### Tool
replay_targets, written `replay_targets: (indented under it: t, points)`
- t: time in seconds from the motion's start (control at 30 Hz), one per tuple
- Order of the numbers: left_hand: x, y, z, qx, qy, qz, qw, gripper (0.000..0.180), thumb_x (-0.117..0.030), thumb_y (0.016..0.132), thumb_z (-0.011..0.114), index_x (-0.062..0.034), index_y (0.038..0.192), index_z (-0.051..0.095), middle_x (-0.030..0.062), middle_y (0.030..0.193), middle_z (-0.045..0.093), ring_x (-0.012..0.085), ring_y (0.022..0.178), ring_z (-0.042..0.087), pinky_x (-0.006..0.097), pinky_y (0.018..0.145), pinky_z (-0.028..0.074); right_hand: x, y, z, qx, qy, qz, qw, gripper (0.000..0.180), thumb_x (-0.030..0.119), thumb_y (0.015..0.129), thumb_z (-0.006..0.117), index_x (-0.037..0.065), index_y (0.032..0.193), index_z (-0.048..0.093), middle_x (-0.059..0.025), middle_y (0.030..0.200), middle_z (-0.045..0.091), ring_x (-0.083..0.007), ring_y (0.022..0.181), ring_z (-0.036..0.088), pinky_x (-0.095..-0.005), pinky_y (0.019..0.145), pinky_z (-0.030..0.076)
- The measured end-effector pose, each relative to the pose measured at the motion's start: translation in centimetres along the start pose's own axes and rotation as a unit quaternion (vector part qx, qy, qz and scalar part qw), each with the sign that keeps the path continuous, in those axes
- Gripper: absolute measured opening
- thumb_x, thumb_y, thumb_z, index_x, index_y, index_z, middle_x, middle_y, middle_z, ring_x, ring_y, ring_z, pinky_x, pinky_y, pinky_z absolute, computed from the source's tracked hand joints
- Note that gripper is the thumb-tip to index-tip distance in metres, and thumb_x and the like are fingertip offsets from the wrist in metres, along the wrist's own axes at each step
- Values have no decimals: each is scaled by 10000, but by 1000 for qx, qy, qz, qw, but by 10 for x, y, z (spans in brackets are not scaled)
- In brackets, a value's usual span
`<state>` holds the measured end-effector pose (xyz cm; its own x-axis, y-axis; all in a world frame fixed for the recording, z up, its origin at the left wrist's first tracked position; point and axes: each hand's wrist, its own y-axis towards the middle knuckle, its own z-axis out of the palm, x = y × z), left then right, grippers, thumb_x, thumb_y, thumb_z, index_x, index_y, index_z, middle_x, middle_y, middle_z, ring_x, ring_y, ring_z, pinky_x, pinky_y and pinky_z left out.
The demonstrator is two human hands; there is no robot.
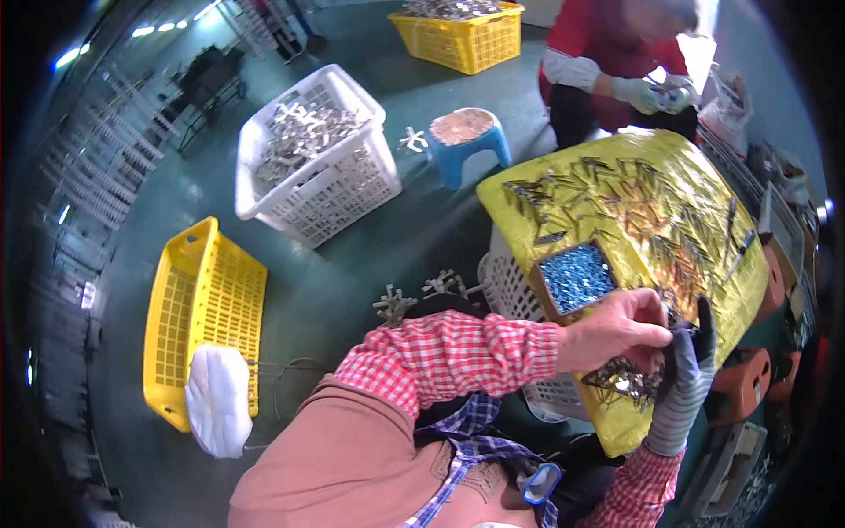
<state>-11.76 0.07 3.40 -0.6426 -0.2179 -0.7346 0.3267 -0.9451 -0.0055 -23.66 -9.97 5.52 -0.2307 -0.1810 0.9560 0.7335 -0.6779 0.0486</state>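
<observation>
My bare left hand (612, 333) reaches over the near part of a yellow-covered work surface (607, 422), its thumb and fingertips pressed together. Close against it is my right hand (688, 378) in a grey striped glove with dark fingertips, fingers partly bent. The fingertips of both hands meet over something small that I cannot make out. Just below them lies a heap of shiny dark metal pieces (627, 380). Left of the hands stands a shallow box of small blue metal parts (576, 277). Many slim metal pieces (616, 198) are scattered over the cover's far half.
A co-worker in red (616, 79) with white gloves sits across. On the floor stand a blue stool (471, 154), a white basket of metal parts (321, 158), a yellow basket (211, 308) and another filled yellow basket (462, 40). Orange stools (739, 387) stand at right.
</observation>
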Motion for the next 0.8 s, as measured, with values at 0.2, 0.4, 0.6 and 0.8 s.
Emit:
replay_targets:
  t: [0.2,0.4,0.6,0.8]
  points:
    - [12,10,3,-29,35,72,996,152,-67,897,653,-31,963,521,39,864,612,114,747,640,259,662,568,-18,6,-10,4,-83,-25,996,315,174,986,534,-42,1202,613,-82,1088,652,-137,928,613,-248,824,488]
    - [11,12,1,-88,280,223,929,159,-52,785,716,-50,858,575,8,779,601,99,711,595,260,644,505,-21,4,-24,-4,-173,-65,983,324,168,1000,502,-37,1230,604,-101,1140,651,-162,1028,614,-296,901,503]
    - [10,16,1,-97,432,318,838,181,-44,707,707,-32,834,579,76,762,603,191,673,618,308,628,502,-15,-3,-31,-39,-186,-40,981,279,164,965,563,-27,1150,647,-52,1042,654,-127,923,602,-266,820,489]
    - [2,-3,-18,-39,504,325,800,183,-10,715,708,-53,873,628,92,853,635,267,840,642,345,754,525,-1,-3,9,-36,-124,42,991,232,149,911,650,-26,1063,666,-24,932,658,-76,816,587,-205,716,460]
